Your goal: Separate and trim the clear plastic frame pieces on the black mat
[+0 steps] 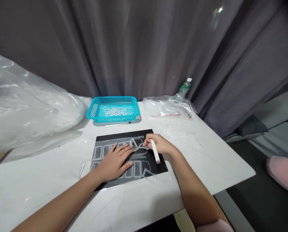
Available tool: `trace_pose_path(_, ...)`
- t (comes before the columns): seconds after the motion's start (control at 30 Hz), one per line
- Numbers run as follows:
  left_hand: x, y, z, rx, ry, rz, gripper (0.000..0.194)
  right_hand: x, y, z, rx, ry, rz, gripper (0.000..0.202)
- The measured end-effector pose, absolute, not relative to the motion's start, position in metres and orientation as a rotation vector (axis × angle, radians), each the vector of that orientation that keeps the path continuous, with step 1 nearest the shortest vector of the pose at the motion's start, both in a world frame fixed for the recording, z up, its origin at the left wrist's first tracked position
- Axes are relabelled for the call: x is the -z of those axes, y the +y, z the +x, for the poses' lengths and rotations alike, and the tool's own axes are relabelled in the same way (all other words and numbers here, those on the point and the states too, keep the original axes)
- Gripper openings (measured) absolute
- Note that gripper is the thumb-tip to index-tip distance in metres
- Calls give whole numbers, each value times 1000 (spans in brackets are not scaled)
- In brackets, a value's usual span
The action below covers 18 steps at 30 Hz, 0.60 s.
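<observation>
A clear plastic sheet (125, 169) with rows of whitish rectangular frames lies over a black mat (162, 165). My left hand (115, 160) rests flat across the sheet, its fingers spread. At the mat's right side, my right hand (157, 143) is closed around a white stick-shaped tool (155, 151); the handle slants toward me and its working tip cannot be made out. Thin loose strips (144, 146) curl by the right fingertips. One frame (134, 144) sits tilted near the left fingertips. More loose strips lie at the sheet's lower right corner.
Behind the mat stands a blue mesh basket (113, 120) with clear pieces inside. A clear plastic bag (166, 108) lies to its right, near a green-labelled bottle (185, 86). A large, bulky plastic bag (35, 109) fills the left. Thin scraps litter the white table (206, 154).
</observation>
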<state>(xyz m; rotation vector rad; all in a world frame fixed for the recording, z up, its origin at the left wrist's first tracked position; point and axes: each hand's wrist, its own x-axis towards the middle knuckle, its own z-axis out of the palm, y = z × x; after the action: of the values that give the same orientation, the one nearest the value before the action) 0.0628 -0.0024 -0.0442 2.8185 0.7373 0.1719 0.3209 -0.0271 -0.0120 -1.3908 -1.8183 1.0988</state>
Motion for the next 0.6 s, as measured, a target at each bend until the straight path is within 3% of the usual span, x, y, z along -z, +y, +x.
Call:
trace_pose_path(0.27,45,-2,63,-182,737,2824,48,12,-25,330,-897,-1802,-1393,30)
trace_pose_path(0.4,45,-2,63,-192,733,2831,48,29,-18,317,-969,-1655,-1341,28)
trace_pose_path(0.6,44,-2,62,-189,730,2837,49,40,-12,303,-756,-1674,-1393,24)
